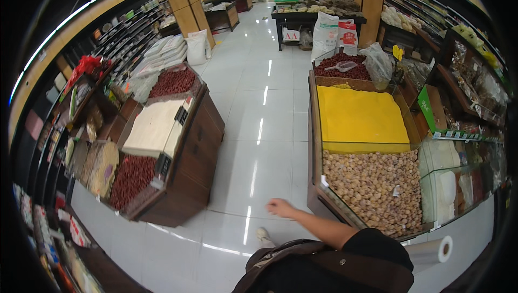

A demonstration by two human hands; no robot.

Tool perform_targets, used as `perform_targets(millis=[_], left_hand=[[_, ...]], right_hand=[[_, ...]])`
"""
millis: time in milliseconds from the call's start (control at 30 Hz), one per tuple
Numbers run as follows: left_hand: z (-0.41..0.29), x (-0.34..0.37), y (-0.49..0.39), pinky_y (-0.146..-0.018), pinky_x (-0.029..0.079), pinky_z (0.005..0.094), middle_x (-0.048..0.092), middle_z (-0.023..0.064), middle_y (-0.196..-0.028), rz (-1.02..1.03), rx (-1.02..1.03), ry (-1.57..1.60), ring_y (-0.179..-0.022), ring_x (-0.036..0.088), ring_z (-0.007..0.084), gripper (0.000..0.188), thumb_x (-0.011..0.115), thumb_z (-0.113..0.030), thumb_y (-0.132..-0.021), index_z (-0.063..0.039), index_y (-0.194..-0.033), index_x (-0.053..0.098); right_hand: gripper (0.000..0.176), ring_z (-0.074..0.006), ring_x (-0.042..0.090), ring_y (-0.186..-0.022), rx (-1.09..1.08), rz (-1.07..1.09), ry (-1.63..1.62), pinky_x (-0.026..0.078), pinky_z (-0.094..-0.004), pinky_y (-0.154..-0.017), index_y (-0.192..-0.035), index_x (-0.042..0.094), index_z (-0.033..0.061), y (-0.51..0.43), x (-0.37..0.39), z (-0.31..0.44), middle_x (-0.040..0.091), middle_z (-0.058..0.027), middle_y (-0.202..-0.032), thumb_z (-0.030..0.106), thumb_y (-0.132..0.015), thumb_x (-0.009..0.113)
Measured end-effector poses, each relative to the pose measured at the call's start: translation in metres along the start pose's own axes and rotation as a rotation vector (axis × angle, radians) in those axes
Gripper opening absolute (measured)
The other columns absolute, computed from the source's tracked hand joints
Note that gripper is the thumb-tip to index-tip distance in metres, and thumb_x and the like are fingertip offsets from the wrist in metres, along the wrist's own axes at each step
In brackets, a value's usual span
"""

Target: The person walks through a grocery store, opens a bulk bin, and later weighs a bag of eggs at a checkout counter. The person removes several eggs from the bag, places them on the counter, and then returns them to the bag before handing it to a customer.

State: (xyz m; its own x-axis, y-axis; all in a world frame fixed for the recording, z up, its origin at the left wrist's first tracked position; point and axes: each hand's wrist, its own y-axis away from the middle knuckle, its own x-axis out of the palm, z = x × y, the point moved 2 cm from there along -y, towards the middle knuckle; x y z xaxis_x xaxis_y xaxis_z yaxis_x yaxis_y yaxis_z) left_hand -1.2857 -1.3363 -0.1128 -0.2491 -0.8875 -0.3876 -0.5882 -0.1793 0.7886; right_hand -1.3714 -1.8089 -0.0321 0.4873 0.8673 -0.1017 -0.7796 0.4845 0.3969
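My right hand (280, 208) hangs over the tiled aisle floor, its fingers loosely curled, with nothing seen in it. The forearm is bare below a black sleeve. My left hand is out of view. To the right of the hand is a glass-edged bin of small, round, tan dried goods (372, 187), perhaps dried fruit. Behind them a yellow sheet (362, 114) covers another section, and dark red dried fruit (342, 66) with a clear scoop (342, 66) fills the far one. A pale shoe (263, 234) shows below the hand.
On the left stands a wooden display bin (194, 151) with red dried fruit and a white cover (156, 125). White sacks (197, 48) lean by a pillar. A roll of clear film (431, 250) lies at lower right. Sacks (325, 33) and a produce table (315, 14) stand ahead.
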Motion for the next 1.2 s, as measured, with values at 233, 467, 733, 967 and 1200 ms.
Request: perform_targets(millis=[233,467,733,967,1200], left_hand=[[-0.341,0.07,-0.167,-0.063,0.05,0.0387,0.058,0.0075,-0.076,0.183,0.323,-0.026,-0.068,0.056,0.0225,0.027,0.059,-0.036,-0.09,-0.01,-0.092,0.055],[-0.725,0.391,-0.17,-0.048,0.042,0.0259,0.055,0.002,-0.069,0.599,0.739,0.065,-0.056,0.05,0.0118,0.017,0.062,-0.021,-0.093,-0.007,-0.088,0.054],[-0.753,0.55,-0.23,-0.057,0.049,0.0421,0.057,0.0094,-0.067,0.525,0.99,-0.983,-0.06,0.057,0.0267,0.026,0.06,-0.026,-0.089,0.0,-0.089,0.06],[-0.867,0.666,-0.243,-0.056,0.05,0.0402,0.061,0.0103,-0.073,0.516,0.388,-1.025,-0.063,0.06,0.0259,0.024,0.06,-0.024,-0.088,0.0,-0.092,0.061],[-1.087,0.825,-0.314,-0.055,0.05,0.0383,0.066,0.0112,-0.078,0.506,0.364,-1.065,-0.066,0.063,0.0251,0.022,0.059,-0.021,-0.088,-0.001,-0.095,0.063]], right_hand=[[0.032,-0.0311,0.065,-0.088,0.257,-0.615,0.189,0.051,-0.0405,-0.076,-0.094,0.066,0.0058,-0.047,-0.14,-0.054,0.068,-0.0138,-0.091,0.036,-0.086,0.063],[0.029,-0.018,0.066,-0.063,0.548,-0.739,-0.05,0.052,-0.0324,-0.059,-0.085,0.064,-0.0005,-0.123,-0.182,-0.053,0.068,-0.0094,-0.074,0.028,-0.089,0.064],[0.03,-0.0188,0.067,-0.063,0.395,-0.848,0.149,0.053,-0.0321,-0.058,-0.089,0.066,-0.0009,-0.396,-0.355,0.076,0.07,-0.0116,-0.078,0.029,-0.088,0.062],[0.027,-0.0147,0.063,-0.069,-0.004,-0.563,-0.096,0.051,-0.0304,-0.064,-0.098,0.063,0.0032,-0.715,-0.474,0.255,0.067,-0.0079,-0.082,0.028,-0.089,0.063],[0.019,-0.0171,0.066,-0.066,0.259,-0.564,0.041,0.052,-0.0316,-0.063,-0.091,0.065,0.0038,-0.889,-0.579,0.219,0.069,-0.0072,-0.077,0.022,-0.088,0.062]])
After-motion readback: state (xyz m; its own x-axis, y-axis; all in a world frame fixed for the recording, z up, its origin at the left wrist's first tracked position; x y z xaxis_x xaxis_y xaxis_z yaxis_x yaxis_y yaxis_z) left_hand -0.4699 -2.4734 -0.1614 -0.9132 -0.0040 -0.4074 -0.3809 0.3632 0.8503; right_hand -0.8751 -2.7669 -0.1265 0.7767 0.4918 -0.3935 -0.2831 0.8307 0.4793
